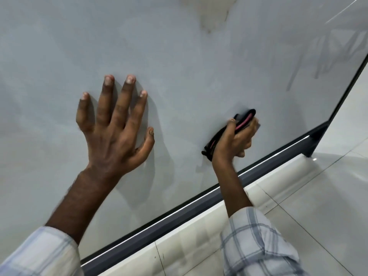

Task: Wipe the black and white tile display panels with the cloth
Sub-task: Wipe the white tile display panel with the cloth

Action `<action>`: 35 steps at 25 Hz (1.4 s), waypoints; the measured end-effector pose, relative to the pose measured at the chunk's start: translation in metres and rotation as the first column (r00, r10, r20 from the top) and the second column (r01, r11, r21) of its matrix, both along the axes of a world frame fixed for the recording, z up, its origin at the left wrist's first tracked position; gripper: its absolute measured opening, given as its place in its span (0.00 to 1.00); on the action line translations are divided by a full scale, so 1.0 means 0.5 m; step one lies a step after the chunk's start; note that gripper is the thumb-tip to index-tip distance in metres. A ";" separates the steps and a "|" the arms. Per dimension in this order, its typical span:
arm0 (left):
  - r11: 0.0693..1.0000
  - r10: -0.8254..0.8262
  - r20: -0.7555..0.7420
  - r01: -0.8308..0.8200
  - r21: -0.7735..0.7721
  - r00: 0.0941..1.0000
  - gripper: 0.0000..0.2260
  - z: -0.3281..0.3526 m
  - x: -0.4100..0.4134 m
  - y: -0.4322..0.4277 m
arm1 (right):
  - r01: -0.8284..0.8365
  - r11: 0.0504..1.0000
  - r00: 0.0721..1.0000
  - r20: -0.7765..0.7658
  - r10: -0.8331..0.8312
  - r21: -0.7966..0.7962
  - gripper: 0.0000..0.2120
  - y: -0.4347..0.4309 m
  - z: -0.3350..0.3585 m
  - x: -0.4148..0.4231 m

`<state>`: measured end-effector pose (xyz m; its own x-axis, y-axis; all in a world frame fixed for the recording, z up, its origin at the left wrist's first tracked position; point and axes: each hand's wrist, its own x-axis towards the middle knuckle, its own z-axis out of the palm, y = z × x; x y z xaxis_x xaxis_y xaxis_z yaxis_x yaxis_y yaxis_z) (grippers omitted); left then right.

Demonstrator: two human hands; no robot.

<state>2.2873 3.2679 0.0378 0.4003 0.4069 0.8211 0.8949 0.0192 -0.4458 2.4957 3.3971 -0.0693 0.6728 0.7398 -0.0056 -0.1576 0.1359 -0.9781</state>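
While the left hand (113,124) lies flat on the pale grey panel (179,56), its fingers (105,108) spread wide and straight and gripping nothing, it seems placed there to brace the person and steady the panel against the push of wiping. Further right, the right hand (233,140) grips a folded black cloth (247,114) with a pink stripe, fingers curled round it and pressing it against the lower right part of the same panel, near the dark frame (179,214) along its bottom edge. Bunching the cloth likely gives a firm pad for rubbing. Faint dark streaks show toward the panel's upper right; marks or reflections, I cannot tell. Beyond the frame, at far right, lies a glossy white tiled floor (328,196)
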 end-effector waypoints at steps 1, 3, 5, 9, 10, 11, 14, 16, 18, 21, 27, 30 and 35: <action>0.999 -0.035 0.003 0.035 -0.025 0.999 0.29 0.014 0.007 -0.008 | -0.005 1.000 1.000 0.030 0.004 0.021 0.39 -0.007 0.040 -0.016; 0.993 -0.109 -0.008 0.108 -0.047 0.994 0.24 0.067 0.018 -0.021 | 0.011 0.989 0.963 0.267 -0.050 0.145 0.39 -0.039 0.132 -0.064; 0.992 -0.126 -0.012 0.126 0.009 0.992 0.22 0.149 0.020 -0.027 | -0.114 0.916 0.765 0.623 -0.166 0.385 0.37 -0.086 0.189 -0.096; 0.998 0.038 0.012 -0.038 0.040 0.999 0.29 0.258 -0.005 -0.008 | -0.501 0.646 0.227 0.808 -0.543 0.575 0.34 -0.014 0.202 -0.005; 0.996 0.078 -0.013 -0.077 0.036 0.997 0.30 0.257 -0.007 -0.003 | -0.412 0.700 0.293 0.812 -0.504 0.583 0.33 0.013 0.201 0.019; 0.995 0.097 -0.043 -0.096 0.039 0.994 0.32 0.251 -0.008 -0.001 | -0.252 0.793 0.447 0.794 -0.413 0.554 0.33 0.035 0.198 0.034; 0.995 0.090 -0.072 -0.086 0.056 0.993 0.33 0.237 -0.002 0.008 | 0.089 0.983 0.941 0.310 -0.136 0.161 0.39 0.047 0.197 0.045; 0.997 0.063 -0.048 -0.062 0.040 0.997 0.32 0.240 -0.002 0.005 | 0.069 0.995 0.988 0.135 -0.078 0.070 0.41 0.046 0.235 0.039; 0.998 0.030 -0.028 -0.028 0.049 0.999 0.30 0.260 0.001 -0.006 | 0.058 0.987 0.962 0.256 -0.095 0.148 0.40 0.026 0.309 0.009; 0.994 0.045 0.008 -0.046 0.104 0.999 0.30 0.336 -0.003 -0.020 | -0.102 0.874 0.691 0.666 -0.281 0.474 0.36 -0.037 0.389 -0.061; 0.986 0.125 -0.116 -0.110 0.127 0.985 0.34 0.355 -0.024 0.011 | -0.512 0.585 0.168 0.742 -0.650 0.629 0.33 0.062 0.447 0.070; 0.982 0.150 -0.112 -0.135 0.130 0.982 0.35 0.342 -0.025 0.020 | -0.003 0.886 0.751 0.586 -0.304 0.463 0.36 0.085 0.462 0.078; 0.992 0.098 -0.082 -0.091 0.092 0.992 0.34 0.347 -0.015 0.011 | 0.042 0.928 0.842 0.487 -0.233 0.371 0.36 0.042 0.486 0.008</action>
